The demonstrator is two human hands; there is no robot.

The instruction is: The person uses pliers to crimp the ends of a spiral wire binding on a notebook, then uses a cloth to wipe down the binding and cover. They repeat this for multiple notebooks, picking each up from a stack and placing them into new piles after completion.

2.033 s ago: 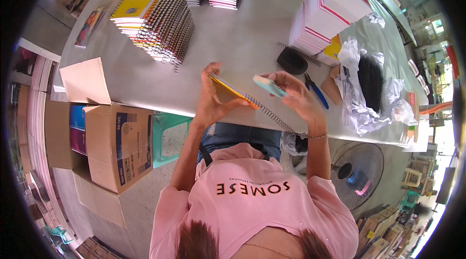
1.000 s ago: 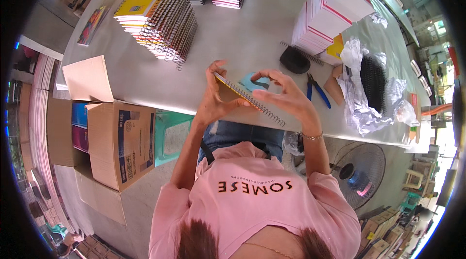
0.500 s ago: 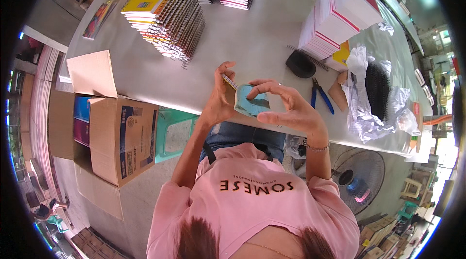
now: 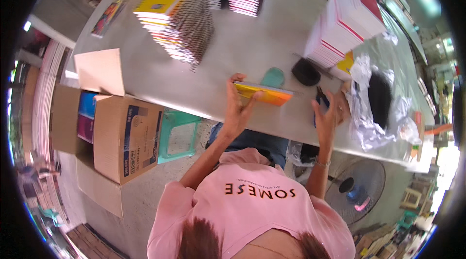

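Note:
My left hand (image 4: 238, 108) grips a thin notebook (image 4: 267, 94) with a yellow-orange cover, held tilted at the table's near edge. Just behind the notebook, a rounded teal piece (image 4: 273, 78) lies on the table. My right hand (image 4: 327, 115) has its thumb and fingers apart over the blue-handled pliers (image 4: 319, 97), partly covering them; whether it touches them I cannot tell. A black rounded object (image 4: 305, 71) sits beyond the pliers.
Spiral notebooks stand in a tall yellow-topped stack (image 4: 177, 21) at left. White books with red edges (image 4: 335, 30) are piled at right, beside crumpled silvery wrapping (image 4: 361, 123). An open cardboard box (image 4: 141, 137), a green stool (image 4: 167, 137) and a fan (image 4: 357, 191) flank me.
The teal piece has left my hands and lies on the table. My right hand has moved right to the pliers. The notebook in my left hand now shows its orange cover.

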